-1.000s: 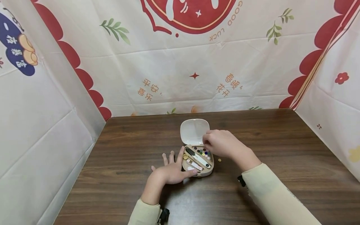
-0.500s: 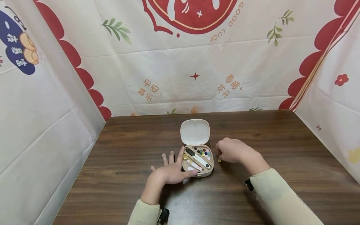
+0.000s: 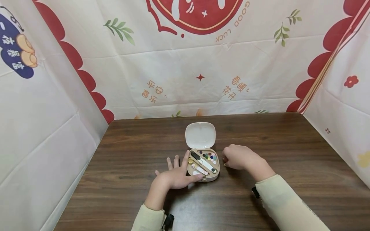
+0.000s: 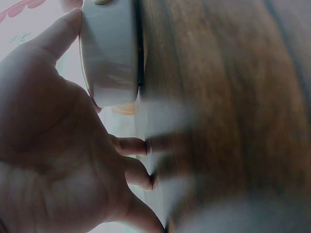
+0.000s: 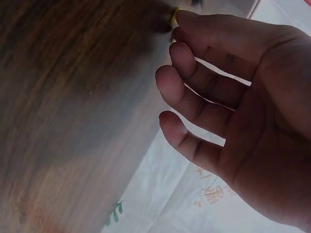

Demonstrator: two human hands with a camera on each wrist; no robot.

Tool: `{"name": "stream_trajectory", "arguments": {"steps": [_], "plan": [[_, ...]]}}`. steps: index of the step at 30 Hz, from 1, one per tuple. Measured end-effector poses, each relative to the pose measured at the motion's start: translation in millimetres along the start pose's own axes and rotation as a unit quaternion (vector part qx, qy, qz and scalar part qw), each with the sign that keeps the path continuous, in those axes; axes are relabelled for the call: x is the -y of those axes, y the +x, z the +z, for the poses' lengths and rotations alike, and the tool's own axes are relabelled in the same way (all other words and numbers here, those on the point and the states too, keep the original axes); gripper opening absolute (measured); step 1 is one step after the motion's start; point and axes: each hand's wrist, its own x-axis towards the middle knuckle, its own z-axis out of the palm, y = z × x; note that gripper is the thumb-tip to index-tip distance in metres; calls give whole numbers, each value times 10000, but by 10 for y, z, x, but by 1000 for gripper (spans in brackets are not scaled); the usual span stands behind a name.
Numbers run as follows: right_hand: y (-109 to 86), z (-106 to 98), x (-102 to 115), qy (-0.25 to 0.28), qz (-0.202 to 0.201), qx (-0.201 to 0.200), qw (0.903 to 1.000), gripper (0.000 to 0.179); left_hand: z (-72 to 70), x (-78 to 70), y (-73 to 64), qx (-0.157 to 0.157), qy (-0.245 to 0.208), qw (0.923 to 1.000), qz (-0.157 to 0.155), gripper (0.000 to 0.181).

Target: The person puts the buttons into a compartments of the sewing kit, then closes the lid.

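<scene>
A small beige sewing kit [image 3: 216,175] lies with its white lid [image 3: 200,136] swung back. Inside sit white-handled snips [image 3: 206,164], a gold ring-like piece [image 3: 190,161], a pale printed piece [image 3: 199,169] and several coloured round pieces [image 3: 212,157]. My left hand [image 3: 177,178] has its fingers spread, thumb on the kit's front edge and index finger along its left side. To the right of the kit, my right hand [image 3: 238,157] is down at the table, thumb and index finger pinching a small round yellow piece [image 5: 176,15]. Its other fingers are loosely bent.
The brown wooden table [image 3: 130,150] carries the kit near its middle. A printed white cloth [image 3: 185,70] hangs behind the far edge, and more cloth stands at both sides. Dark straps [image 3: 168,221] show at the sleeve cuffs.
My right hand has moved from over the kit's upper right to the table beside it, where its fingers closed round the yellow piece lying there. The left hand has stayed put.
</scene>
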Motion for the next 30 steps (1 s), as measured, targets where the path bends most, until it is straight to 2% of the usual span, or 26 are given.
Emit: {"name": "stream_trajectory", "arguments": {"steps": [11,15,21,30], "plan": [[39,1,-5,38,42,60,10000,15,-28,-8,-2,41,-24,10000,-19,106],[42,-13,-1,9,-33,-58,10000,18,-46,-12,-7,63,-34,10000,-17,105],[96,-89,58,29,-26,-110,9999,17,-133,41,42,126,60,9999,42,105],[77,-124,77,79,34,-65,9999,15,-124,42,41,119,74,9999,50,106]]}}
